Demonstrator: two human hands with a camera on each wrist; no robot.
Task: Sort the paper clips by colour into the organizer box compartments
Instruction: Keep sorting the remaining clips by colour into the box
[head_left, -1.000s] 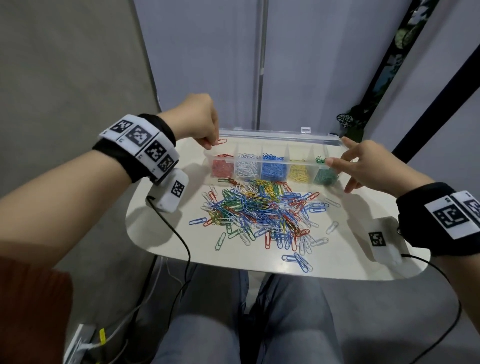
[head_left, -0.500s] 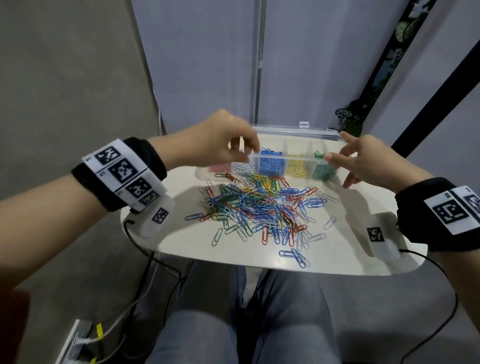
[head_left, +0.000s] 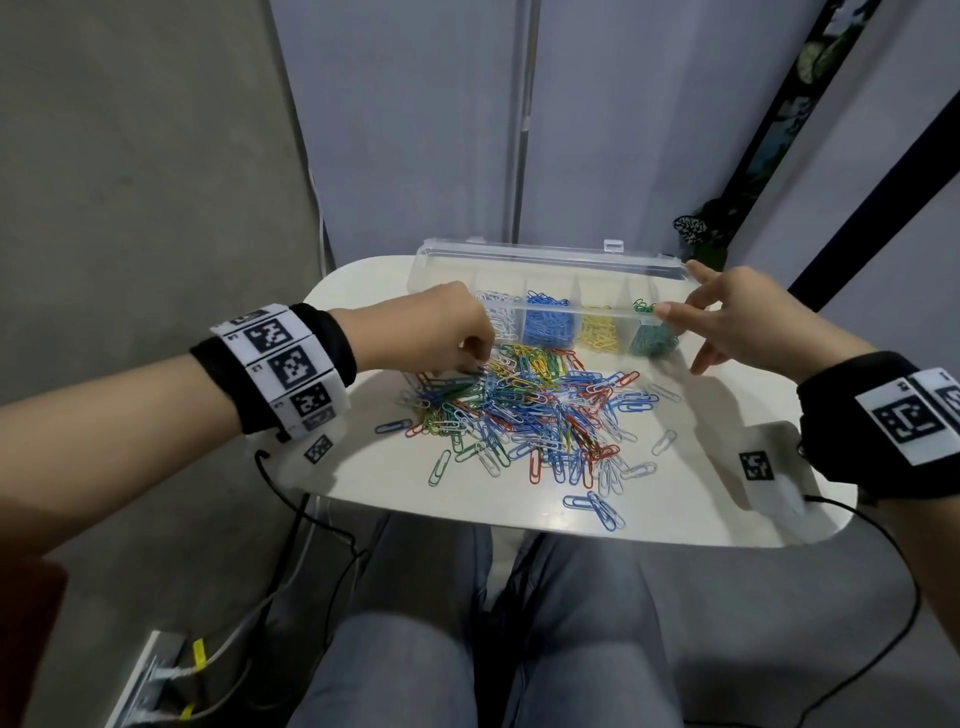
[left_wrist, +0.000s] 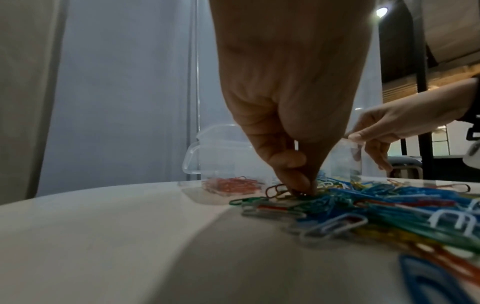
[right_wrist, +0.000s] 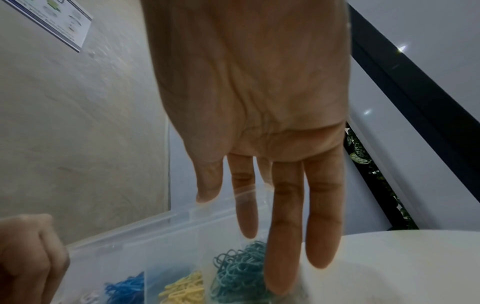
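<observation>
Left hand (head_left: 441, 332) is down at the far-left edge of the mixed pile of paper clips (head_left: 530, 410) on the white worktop (head_left: 363, 467), fingertips (left_wrist: 298, 183) pinched together on a clip whose colour I cannot tell. Right hand (head_left: 737, 317) hovers with fingers spread straight over the green end compartment of the clear organizer box (head_left: 545, 260), which stands just behind the pile.

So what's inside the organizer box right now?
The box holds sorted clips: white, blue, yellow and green. The left hand hides the far-left compartment from above; the left wrist view shows red clips there.
</observation>
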